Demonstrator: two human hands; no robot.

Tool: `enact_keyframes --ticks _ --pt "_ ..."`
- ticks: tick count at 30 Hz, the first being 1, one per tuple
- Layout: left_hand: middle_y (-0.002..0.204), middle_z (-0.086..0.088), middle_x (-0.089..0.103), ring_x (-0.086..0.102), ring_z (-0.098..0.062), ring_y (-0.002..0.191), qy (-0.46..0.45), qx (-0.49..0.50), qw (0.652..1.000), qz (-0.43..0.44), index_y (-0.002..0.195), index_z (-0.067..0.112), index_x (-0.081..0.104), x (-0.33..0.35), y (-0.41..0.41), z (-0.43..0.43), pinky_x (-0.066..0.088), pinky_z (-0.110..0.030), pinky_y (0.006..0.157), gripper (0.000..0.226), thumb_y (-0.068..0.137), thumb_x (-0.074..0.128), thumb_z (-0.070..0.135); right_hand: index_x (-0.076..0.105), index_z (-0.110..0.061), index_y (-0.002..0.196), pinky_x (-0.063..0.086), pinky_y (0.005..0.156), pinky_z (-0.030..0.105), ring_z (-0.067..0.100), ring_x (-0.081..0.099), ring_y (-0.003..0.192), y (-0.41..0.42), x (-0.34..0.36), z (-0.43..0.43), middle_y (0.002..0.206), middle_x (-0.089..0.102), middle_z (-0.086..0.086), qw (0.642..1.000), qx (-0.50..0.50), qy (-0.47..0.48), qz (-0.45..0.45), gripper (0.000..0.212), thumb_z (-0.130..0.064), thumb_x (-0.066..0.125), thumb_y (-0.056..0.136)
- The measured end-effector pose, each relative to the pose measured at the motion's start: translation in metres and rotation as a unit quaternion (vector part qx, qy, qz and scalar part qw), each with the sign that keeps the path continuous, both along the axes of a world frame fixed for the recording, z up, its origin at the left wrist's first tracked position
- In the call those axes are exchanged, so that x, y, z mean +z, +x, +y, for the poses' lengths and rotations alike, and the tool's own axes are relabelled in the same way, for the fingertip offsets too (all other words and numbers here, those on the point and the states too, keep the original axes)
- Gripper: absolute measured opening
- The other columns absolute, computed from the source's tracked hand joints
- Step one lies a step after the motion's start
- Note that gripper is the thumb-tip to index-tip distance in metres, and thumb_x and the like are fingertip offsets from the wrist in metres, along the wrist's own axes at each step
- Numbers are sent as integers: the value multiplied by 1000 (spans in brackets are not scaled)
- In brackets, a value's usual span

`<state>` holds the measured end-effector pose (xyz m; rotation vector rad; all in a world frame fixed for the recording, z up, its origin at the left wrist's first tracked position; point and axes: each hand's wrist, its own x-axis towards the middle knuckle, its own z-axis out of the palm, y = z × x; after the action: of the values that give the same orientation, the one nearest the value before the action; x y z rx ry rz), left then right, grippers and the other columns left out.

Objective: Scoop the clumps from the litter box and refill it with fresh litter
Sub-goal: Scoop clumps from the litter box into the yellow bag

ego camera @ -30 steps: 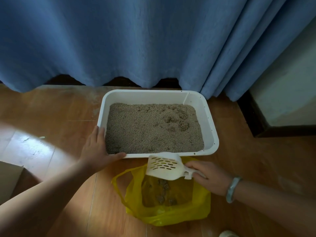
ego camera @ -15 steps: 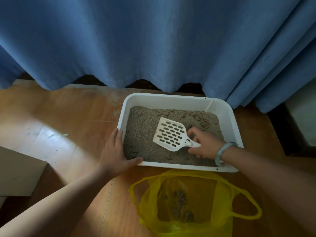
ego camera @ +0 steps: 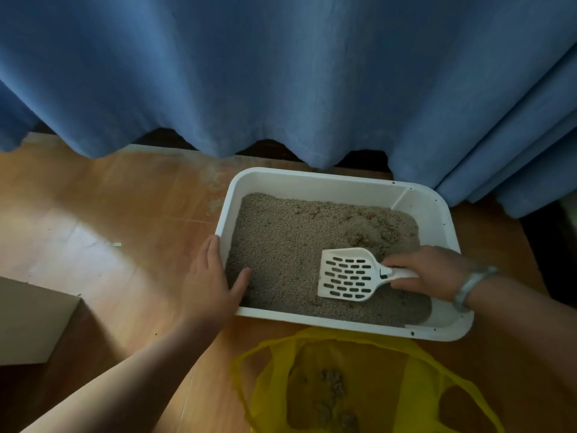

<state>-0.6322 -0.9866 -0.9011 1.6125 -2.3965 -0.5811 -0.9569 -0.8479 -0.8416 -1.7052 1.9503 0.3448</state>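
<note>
A white litter box (ego camera: 312, 179) stands on the wooden floor, filled with grey-brown litter (ego camera: 281, 245). Rough clumped patches (ego camera: 371, 232) show near its far right. My right hand (ego camera: 431, 270) grips the handle of a white slotted scoop (ego camera: 346, 275), whose blade lies flat over the litter in the near right part of the box. My left hand (ego camera: 212, 282) rests on the box's near left corner, thumb inside over the litter. Just in front of the box lies an open yellow plastic bag (ego camera: 274, 382) with dark clumps (ego camera: 334, 382) in it.
A blue curtain (ego camera: 281, 73) hangs right behind the box. A flat cardboard piece (ego camera: 28, 323) lies on the floor at the left. Dark skirting and a wall corner (ego camera: 549, 245) are at the right. Bare wooden floor (ego camera: 109, 220) stretches to the left.
My right hand carried the scoop from above the yellow bag into the box, then lowered it toward the near right part of the litter. The left hand stayed on the box corner.
</note>
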Motion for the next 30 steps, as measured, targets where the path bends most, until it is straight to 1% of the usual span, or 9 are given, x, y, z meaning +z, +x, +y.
enact_keyframes --ticks 5,9,13,15,18,19,22,25,30 --pt "154 -9 23 26 -26 139 0 -2 1000 -21 150 11 15 -1 0 0 30 -41 109 81 88 55 46 51 -38 128 47 86 33 15 55 106 -5 1 9 121 58 -6 1000 20 6 22 37 -42 53 91" --pt "153 -9 26 27 -26 137 1 7 1000 -8 149 10 20 2 -1 0 30 -40 107 84 84 64 39 53 -31 127 47 86 34 16 54 107 3 7 3 120 58 -4 997 55 18 49 35 -38 52 92" --pt "149 -8 33 35 -26 132 26 22 998 55 147 11 26 2 0 -2 35 -39 102 78 83 67 26 59 -26 116 49 77 31 17 59 94 23 0 -11 109 63 -3 994 89 8 60 26 -35 50 93" --pt "146 -7 38 38 -24 129 36 32 994 95 146 13 31 1 3 -4 34 -36 101 71 83 60 27 60 -26 112 50 72 29 18 61 90 34 -6 -20 106 63 -2 993 96 12 74 24 -35 50 93" --pt "143 -4 44 40 -22 128 52 39 989 132 144 16 37 1 8 -7 31 -31 100 70 75 43 30 60 -23 108 39 53 21 17 61 84 49 -11 -33 101 63 -1 991 106 14 83 20 -32 50 93" --pt "143 -3 44 39 -21 129 56 40 988 140 143 17 38 0 10 -9 29 -30 101 69 76 41 30 61 -22 107 35 50 20 17 61 83 53 -13 -36 100 63 0 991 108 11 79 19 -31 50 94" --pt "142 0 47 41 -19 129 69 43 984 161 141 21 43 -4 16 -15 29 -26 100 63 78 36 28 61 -21 108 41 58 21 17 62 85 66 -20 -47 99 64 0 992 106 -4 61 21 -31 51 93" --pt "135 -2 54 49 -21 120 61 36 983 167 138 21 47 -8 21 -19 35 -27 94 56 84 33 28 61 -23 109 51 70 27 17 62 86 78 -25 -55 100 64 -1 994 99 -12 46 21 -33 52 92" --pt "128 -2 59 55 -20 111 50 22 983 174 137 20 48 -9 23 -19 39 -27 87 52 89 33 28 61 -22 103 51 68 29 18 62 84 93 -29 -71 97 64 -1 992 118 -29 41 18 -33 53 92"
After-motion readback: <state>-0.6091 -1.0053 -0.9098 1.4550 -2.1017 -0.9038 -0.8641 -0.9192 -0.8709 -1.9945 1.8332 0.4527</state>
